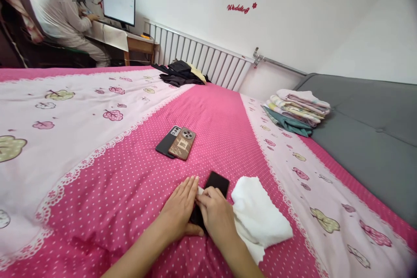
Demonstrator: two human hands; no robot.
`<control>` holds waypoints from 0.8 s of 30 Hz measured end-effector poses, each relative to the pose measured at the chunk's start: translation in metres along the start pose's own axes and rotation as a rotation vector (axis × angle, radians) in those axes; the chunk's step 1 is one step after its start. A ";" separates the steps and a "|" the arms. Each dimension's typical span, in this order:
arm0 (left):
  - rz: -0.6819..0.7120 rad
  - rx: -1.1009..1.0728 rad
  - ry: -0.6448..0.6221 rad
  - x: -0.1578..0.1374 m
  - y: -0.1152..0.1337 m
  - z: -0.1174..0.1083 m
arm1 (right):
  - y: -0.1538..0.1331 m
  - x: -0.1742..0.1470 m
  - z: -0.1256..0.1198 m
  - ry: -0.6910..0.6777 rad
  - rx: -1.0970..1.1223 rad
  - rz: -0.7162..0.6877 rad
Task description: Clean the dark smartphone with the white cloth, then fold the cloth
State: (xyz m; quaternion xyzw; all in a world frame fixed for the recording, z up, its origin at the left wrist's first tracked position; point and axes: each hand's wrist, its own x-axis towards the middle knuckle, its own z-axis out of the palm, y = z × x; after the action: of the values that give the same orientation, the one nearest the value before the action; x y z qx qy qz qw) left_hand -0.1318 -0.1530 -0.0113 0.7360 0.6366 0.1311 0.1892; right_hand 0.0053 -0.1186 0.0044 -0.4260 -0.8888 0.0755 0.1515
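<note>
Likely stiff and slick, the flat black phone (217, 181) suits edge holding, left hand (179, 205) flattened alongside, right hand (215, 209) pinching a white scrap (200, 190).

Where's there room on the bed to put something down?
There's bare pink bedspread between the brown phone and the dark clothes, and more toward the folded stack. The pale band left of the lace edge is bare too. It's crowded in front: the left hand and right hand are at a dark phone, with a white cloth beside it.
</note>
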 end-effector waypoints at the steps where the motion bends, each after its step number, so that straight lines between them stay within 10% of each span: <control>1: 0.004 0.005 -0.001 0.000 0.000 0.000 | 0.001 0.003 0.000 0.006 -0.010 0.011; 24: 0.027 0.092 -0.110 0.001 0.004 -0.009 | 0.050 0.036 0.005 0.021 -0.179 0.347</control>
State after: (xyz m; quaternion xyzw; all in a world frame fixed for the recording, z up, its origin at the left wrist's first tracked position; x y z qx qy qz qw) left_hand -0.1316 -0.1518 -0.0016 0.7584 0.6208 0.0637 0.1880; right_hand 0.0189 -0.0591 -0.0062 -0.5853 -0.8035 0.0168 0.1072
